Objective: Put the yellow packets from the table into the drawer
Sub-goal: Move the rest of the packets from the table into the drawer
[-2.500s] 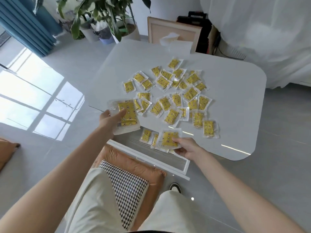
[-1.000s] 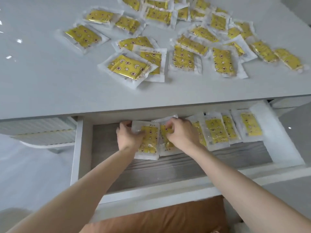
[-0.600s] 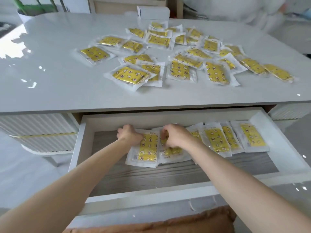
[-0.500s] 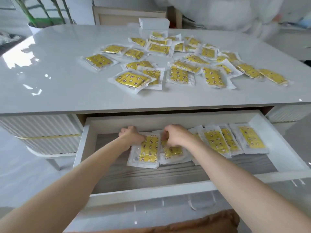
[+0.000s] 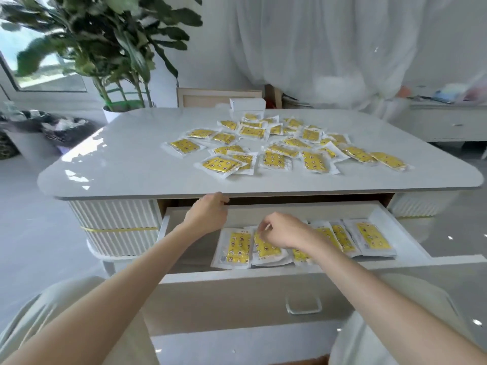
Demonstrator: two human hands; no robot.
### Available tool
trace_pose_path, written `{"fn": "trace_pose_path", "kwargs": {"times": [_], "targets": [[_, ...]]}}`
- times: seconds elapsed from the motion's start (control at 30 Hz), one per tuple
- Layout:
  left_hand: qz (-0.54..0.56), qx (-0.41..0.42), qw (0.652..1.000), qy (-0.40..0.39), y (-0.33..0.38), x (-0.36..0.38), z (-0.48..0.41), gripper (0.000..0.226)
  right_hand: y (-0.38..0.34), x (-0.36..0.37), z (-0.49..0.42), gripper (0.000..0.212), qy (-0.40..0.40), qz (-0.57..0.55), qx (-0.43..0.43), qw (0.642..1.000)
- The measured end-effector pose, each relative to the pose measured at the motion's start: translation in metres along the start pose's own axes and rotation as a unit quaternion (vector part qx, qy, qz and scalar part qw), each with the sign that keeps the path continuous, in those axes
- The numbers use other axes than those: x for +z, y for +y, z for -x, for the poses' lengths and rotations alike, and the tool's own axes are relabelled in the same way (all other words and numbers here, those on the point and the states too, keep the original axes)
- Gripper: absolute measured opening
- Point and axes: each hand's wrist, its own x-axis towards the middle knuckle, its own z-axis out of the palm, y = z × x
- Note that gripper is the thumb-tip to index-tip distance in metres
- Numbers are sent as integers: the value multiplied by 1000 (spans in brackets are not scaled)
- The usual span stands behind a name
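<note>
**A:** While the drawer [image 5: 224, 291] is open, where are we?

**B:** Early, I'd say. About six yellow packets [image 5: 371, 235] lie in an overlapping row inside the drawer. The table pile [image 5: 276, 146] is far bigger and sits scattered right of centre on the table [image 5: 131, 159].

**A:** Hands?

**B:** Left hand [image 5: 207, 214] is up by the table edge, above the drawer's back wall. Its fingers are loosely curled, with nothing in them. Right hand [image 5: 284, 231] is over the row's left end, fingers bent down toward the second packet. Can't tell if it pinches it or only touches.

**A:** Remaining?

**B:** Most of the job, by my read. The whole table pile has yet to go in, which means many more trips.
</note>
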Motion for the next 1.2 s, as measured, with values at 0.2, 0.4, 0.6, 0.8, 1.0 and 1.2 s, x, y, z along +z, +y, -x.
{"fn": "trace_pose_path", "kwargs": {"times": [0.2, 0.4, 0.6, 0.8, 1.0, 1.2], "targets": [[-20, 16, 999, 33, 13, -22, 12, 39, -9, 39, 36, 34, 167, 18, -2, 986], [-78, 34, 996, 28, 13, -31, 10, 38, -11, 38, 22, 29, 242, -19, -24, 970], [-105, 55, 992, 44, 14, -55, -20, 38, -4, 35, 6, 21, 215, -32, -13, 976], [-100, 48, 993, 31, 15, -58, -43, 44, -10, 29, -6, 20, 101, -3, -43, 994], [-82, 51, 995, 25, -11, -58, -54, 50, -30, 14, -7, 15, -41, 232, -134, 962], [-61, 57, 996, 16, -15, -54, -78, 50, -53, -16, -14, 17, -21, 276, -157, 948]]}}
